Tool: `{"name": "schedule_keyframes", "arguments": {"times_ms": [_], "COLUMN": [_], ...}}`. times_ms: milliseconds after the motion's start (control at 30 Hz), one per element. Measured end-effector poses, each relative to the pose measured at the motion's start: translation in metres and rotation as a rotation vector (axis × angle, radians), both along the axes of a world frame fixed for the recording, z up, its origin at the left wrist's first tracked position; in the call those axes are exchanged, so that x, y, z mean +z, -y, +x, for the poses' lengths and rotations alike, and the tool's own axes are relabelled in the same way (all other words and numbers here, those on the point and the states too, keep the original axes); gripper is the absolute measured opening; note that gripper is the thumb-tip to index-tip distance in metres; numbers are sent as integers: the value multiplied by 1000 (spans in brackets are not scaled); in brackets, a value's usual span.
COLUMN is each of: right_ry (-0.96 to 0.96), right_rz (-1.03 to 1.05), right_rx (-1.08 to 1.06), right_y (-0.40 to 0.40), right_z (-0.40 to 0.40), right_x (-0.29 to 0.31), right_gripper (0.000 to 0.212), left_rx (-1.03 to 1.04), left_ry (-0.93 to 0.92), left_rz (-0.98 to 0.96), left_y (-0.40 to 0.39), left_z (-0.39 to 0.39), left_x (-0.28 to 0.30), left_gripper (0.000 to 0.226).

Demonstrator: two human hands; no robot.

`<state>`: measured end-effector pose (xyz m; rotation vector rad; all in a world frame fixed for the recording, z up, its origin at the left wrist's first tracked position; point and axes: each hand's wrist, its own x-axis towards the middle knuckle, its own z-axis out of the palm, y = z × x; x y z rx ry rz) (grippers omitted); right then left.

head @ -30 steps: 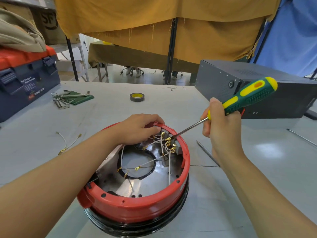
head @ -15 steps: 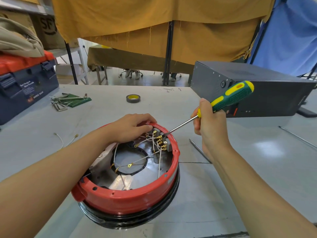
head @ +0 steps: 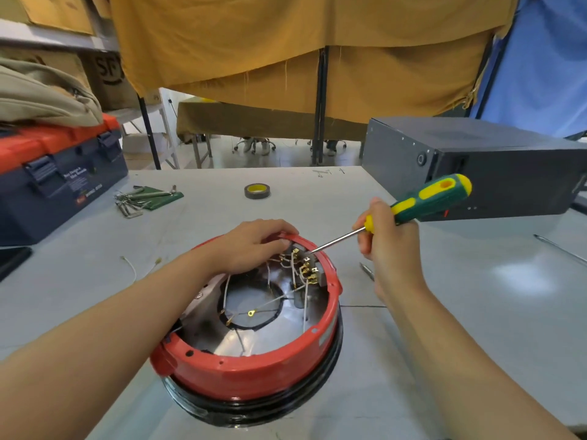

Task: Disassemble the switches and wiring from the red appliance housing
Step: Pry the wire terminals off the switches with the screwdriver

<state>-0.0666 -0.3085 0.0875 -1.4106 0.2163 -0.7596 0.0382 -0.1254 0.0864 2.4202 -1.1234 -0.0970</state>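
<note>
workshop, mustard cloth hung across the back, blue cloth at far right. grey table (head: 476,312) filling the view. dark metal box (head: 476,154) at the table's right rear; blue toolbox with red lid (head: 47,173) at the left edge, a beige bag on top. red appliance housing (head: 254,369) at near centre of the table, open side up, seated on a black ring, shiny metal plate with a round hole inside. left hand (head: 251,246) draped over the housing's far rim, fingers curled down inside at the switches; cannot tell whether anything is pinched. right hand (head: 384,246) just right of the housing, closed around a green and yellow screwdriver (head: 425,198), handle tilted up and right, tip down at the switches (head: 309,268) fixed against the inner far-right wall. white wires (head: 301,293) with brass terminals running from the switches across the plate. hex keys on a green pouch (head: 149,198) left of centre, roll of tape (head: 257,190) beyond the housing, loose wire (head: 133,266) left of the forearm.
</note>
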Motion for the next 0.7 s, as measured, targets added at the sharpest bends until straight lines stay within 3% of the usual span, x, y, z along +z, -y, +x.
{"name": "schedule_keyframes", "arguments": {"times_ms": [167,300,567,700], "right_ry": [50,56,64,57], "right_rz": [68,86,146,207], "right_rx": [7,27,86,161], "right_y": [16,13,3,5], "right_z": [-3,1,19,22], "right_x": [1,-2,1,-9], "right_gripper": [44,48,49,52], "left_rx": [6,13,-83,-173], "left_ry": [6,81,77,179], "left_rz": [-99,-212,100,275], "left_y": [-3,-10,-43,-46], "left_z": [3,-2,-15,-19], "left_x": [4,21,25,22], "left_gripper": [30,16,9,14]}}
